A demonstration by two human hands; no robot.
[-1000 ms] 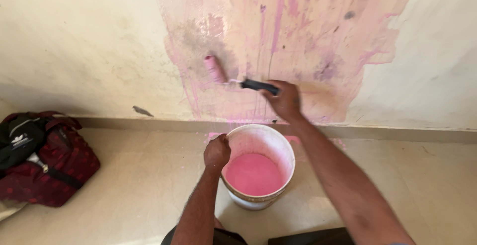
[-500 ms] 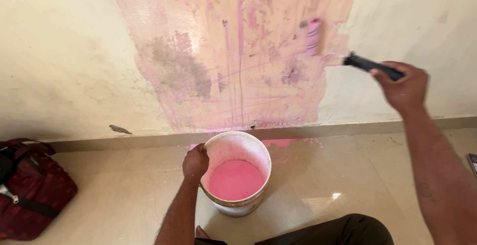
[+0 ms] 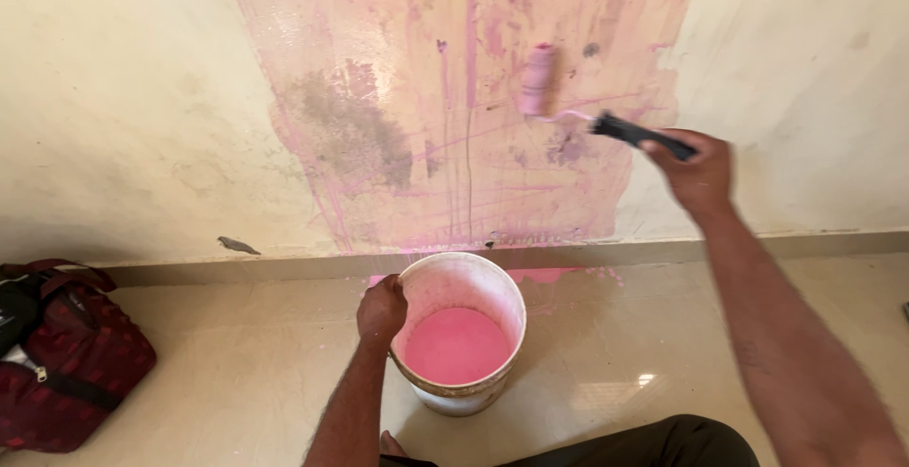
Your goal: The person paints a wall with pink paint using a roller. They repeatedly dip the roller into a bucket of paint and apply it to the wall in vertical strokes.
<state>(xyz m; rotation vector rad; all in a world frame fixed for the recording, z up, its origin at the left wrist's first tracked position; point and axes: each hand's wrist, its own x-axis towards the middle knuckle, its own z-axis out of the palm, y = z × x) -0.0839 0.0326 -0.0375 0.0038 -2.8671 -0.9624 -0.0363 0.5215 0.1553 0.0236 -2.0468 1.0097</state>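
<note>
Paint roller (image 3: 538,79) pressed to the wall, bucket steadied below.

Your right hand (image 3: 699,171) is closed around the roller's black handle (image 3: 642,134), holding the pink-soaked sleeve upright against the pink-streaked patch (image 3: 454,98) of the cream wall (image 3: 123,98), right of a grey blotch (image 3: 350,131). Your left hand (image 3: 382,311) grips the left rim of the white bucket (image 3: 457,331), fingers curled over the edge. The bucket stands on the tiled floor (image 3: 237,363) just in front of the skirting, with pink paint (image 3: 456,345) pooled in its bottom. A dark red bag (image 3: 66,363) lies on the floor well apart to the left, near the wall. Your dark trouser leg (image 3: 653,443) shows at the lower edge.
</note>
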